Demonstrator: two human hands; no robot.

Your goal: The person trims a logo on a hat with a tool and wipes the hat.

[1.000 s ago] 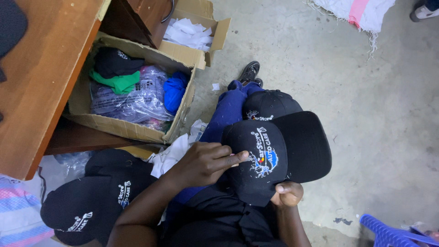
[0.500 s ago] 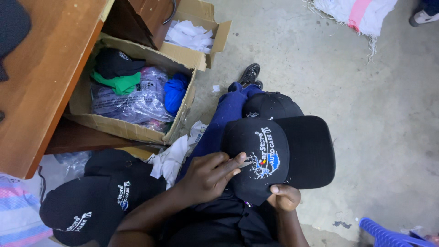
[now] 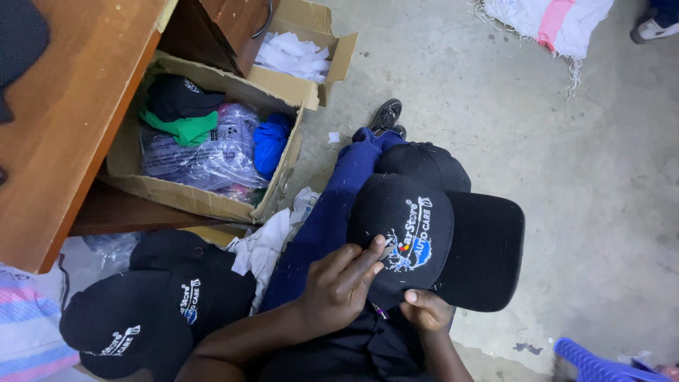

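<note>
Left hand [image 3: 338, 283] fingers curled, fingertips pressing the black embroidered fabric cap [image 3: 424, 240] on the lap; right hand [image 3: 426, 311] pinches its lower edge. Open cardboard box [image 3: 201, 201] of clothes well apart.

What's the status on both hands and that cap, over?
Left hand fingers pressed on black cap by its embroidery. Right hand pinching cap's lower edge. Second cap sits behind on lap; nothing blocking.

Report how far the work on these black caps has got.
Looks done: a stack of black caps with stitched logos lies by the left arm. In hand: the left hand has fingertips on the embroidered front of a black cap while the right hand grips its lower edge. Possibly left: another dark cap on the knee; whether it is finished cannot be told.
</note>
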